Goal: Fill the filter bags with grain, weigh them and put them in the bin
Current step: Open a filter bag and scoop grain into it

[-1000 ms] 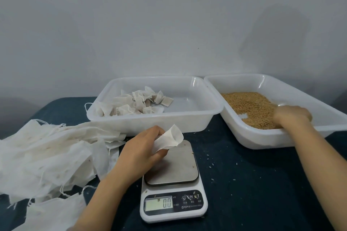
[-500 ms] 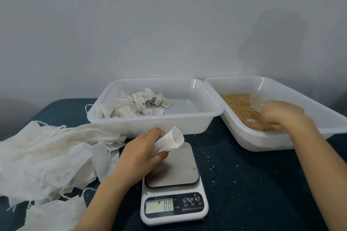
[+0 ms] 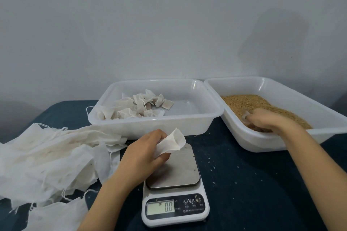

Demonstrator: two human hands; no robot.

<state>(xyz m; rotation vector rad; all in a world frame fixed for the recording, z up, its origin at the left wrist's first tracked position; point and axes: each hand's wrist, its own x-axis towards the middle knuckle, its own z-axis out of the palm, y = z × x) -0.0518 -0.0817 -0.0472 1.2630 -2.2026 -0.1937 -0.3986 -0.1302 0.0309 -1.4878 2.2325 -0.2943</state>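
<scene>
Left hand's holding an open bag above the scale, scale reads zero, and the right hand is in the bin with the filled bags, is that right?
Not quite. In the head view the right hand is in the grain tray, gripping a clear scoop. The left hand, bag and scale are as you say.

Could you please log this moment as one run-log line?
left hand holds filter bag over scale; right hand holds scoop in grain; display zero

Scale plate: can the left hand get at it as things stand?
Probably yes. The left hand, gripping the open filter bag, sits at the left edge of the scale plate, which carries no bag; nothing between.
</scene>
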